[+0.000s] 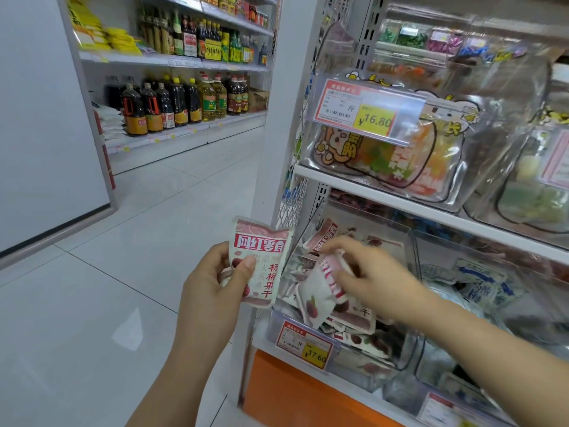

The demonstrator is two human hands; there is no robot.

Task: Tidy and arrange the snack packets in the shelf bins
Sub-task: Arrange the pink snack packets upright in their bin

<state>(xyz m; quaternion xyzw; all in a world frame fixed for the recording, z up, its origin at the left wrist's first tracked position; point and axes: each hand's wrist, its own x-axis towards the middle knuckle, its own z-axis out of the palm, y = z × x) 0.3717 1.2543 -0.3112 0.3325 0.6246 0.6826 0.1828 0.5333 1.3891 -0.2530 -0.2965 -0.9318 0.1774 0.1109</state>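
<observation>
One snack packet (261, 263), gripped in our left hand (212, 285) just left of the clear bin (414, 257), and a second packet (320, 298), pinched by our right hand (366, 272) over that bin: both, we judge, light, limp and slick, best taken at a sealed edge.

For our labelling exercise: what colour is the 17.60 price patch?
Yellow; the price patch shows best in the head view.

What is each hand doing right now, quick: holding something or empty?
Left hand: grips a pink-and-white snack packet, upright, outside the shelf.
Right hand: holds a second packet over the clear bin.
</observation>
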